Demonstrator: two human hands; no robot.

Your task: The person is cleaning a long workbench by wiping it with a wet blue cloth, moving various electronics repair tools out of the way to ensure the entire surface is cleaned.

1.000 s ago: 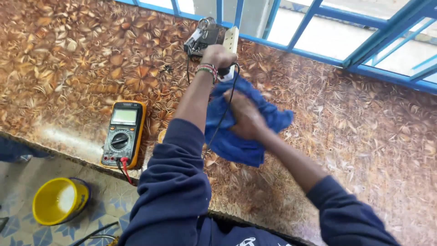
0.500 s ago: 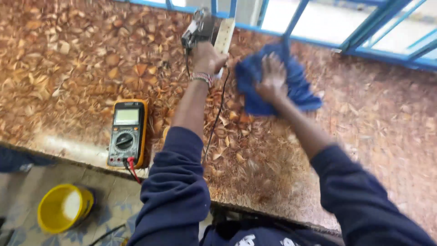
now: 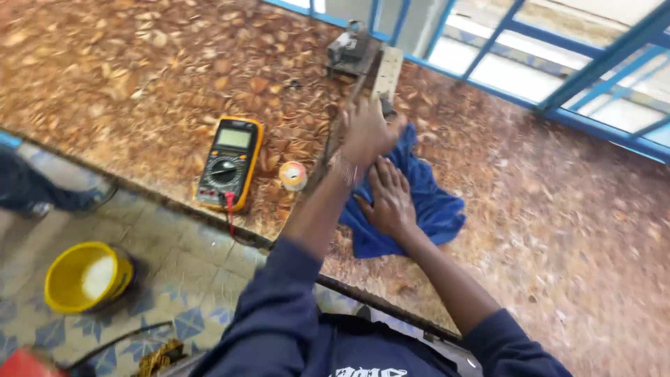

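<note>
Yellow multimeter point(image 3: 229, 164), tape roll point(image 3: 292, 176), yellow bucket point(image 3: 87, 276)

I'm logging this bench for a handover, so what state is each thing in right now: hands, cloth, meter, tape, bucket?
Left hand: raised above the counter, fingers curled; what it grips cannot be told.
Right hand: flat, palm down on the cloth.
Blue cloth: crumpled on the counter.
Yellow meter: lying face up, a red lead plugged in.
Roll of tape: lying flat beside the meter.
Yellow bucket: upright on the floor.
</note>
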